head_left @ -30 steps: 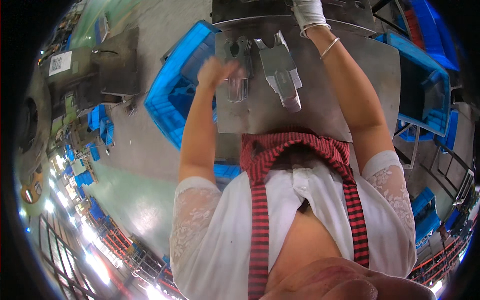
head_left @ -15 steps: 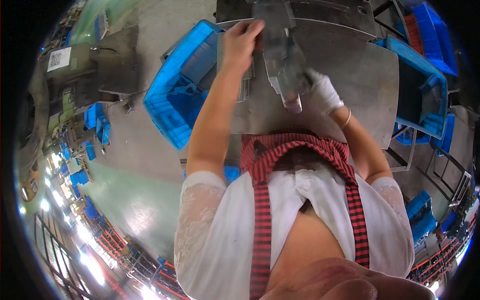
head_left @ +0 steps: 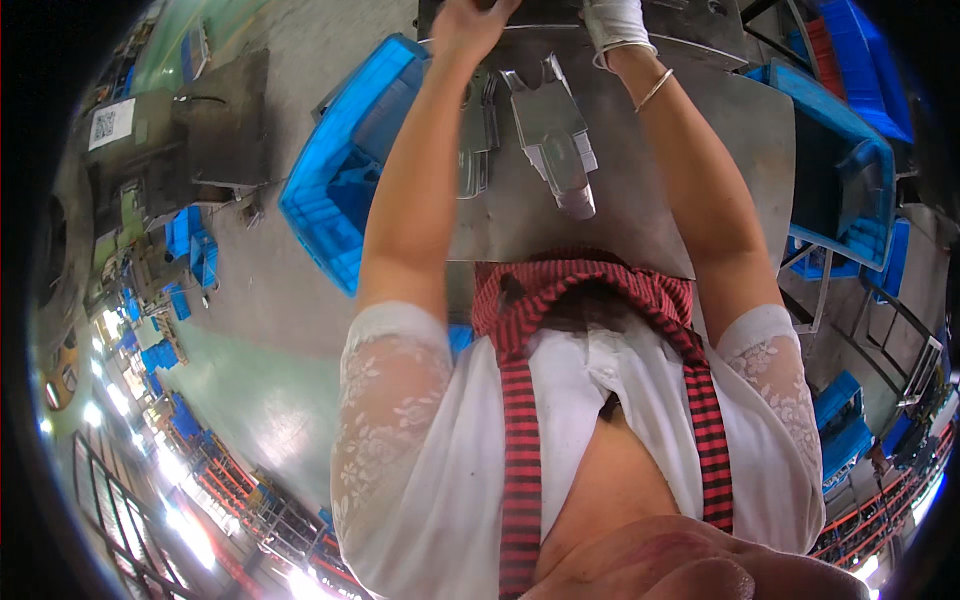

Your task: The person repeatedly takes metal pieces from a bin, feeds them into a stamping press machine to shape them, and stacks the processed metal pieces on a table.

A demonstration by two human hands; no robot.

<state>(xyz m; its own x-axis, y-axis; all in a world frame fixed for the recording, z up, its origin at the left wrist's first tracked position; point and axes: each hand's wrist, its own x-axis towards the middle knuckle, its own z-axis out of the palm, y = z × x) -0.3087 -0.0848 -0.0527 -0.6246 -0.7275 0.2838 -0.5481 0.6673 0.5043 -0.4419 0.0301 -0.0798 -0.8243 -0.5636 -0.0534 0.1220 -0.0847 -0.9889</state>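
Observation:
At the top edge of the view, my bare left hand (head_left: 468,28) reaches over the far side of the metal table (head_left: 640,215). Part of its fingers lies beyond the edge, so its grip does not show. My right hand (head_left: 614,22), in a white glove, is up there too, with its fingertips cut off. Between my forearms a stack of flat, stepped sheet-metal plates (head_left: 548,125) lies on the table, its narrow end toward me. Another group of shiny metal plates (head_left: 476,140) sits beside my left forearm. Neither hand touches these plates.
A blue crate (head_left: 325,215) with dark blue contents stands left of the table, partly behind my left forearm. Another blue crate (head_left: 850,225) is at the right edge. Dark metal machine parts (head_left: 690,30) border the table's far side.
Both hands have moved away from me to the top edge. My right hand has left the plate stack, which now lies on the table where my hands were handling metal pieces.

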